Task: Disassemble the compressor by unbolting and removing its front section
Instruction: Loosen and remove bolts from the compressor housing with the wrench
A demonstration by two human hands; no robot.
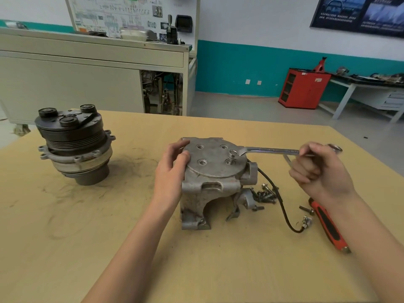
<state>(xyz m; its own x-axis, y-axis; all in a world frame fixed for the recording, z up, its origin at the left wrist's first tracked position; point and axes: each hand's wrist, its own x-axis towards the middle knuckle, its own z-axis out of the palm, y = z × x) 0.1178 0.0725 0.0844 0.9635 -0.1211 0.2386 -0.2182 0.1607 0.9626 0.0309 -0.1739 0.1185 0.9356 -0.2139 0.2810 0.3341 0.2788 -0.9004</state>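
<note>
In the head view, the compressor body (209, 171) is stood upright at the middle of the table (218, 270). Its top rim is gripped by the left hand (172, 169), fingers curled over the edge. A wrench (271, 150), its ring set on a bolt (232, 154) in the top plate, is pinched by the right hand (317, 169). The pulley section (74, 145) is seen well apart, to the left. Loose bolts (265, 194) are heaped just right of the body.
</note>
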